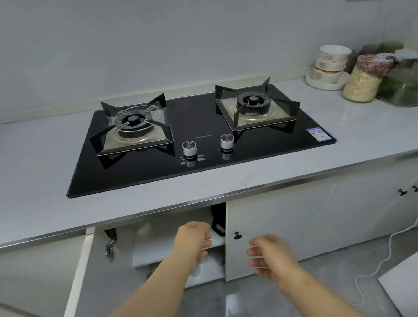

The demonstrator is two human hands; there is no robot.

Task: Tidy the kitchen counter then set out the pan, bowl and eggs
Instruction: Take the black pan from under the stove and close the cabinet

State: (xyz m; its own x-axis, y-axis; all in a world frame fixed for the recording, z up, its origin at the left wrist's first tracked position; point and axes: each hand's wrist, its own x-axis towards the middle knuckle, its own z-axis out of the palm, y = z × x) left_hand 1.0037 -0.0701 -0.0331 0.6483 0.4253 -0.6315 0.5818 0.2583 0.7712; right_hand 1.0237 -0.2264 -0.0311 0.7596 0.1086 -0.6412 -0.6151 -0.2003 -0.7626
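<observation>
We look down on a grey counter with a black gas stove set into it, and on the cupboard below, whose left door stands open.

Inside the cupboard, at the right edge of the opening, we see a dark handle. We judge it belongs to the pan, but the rest is hidden behind the closed door. The left hand is in the opening over the white shelf, just beside this handle. Its fingers are loosely bent and we see nothing in them. The right hand hangs in front of the closed door, near its small knob, with relaxed, slightly parted fingers, holding nothing.

A stack of bowls stands at the back right of the counter, next to a jar. We see no eggs.

The step in hand seems to be fetching the pan. The next move asks the left hand to close around the handle and draw the pan out without striking the door edge.
</observation>
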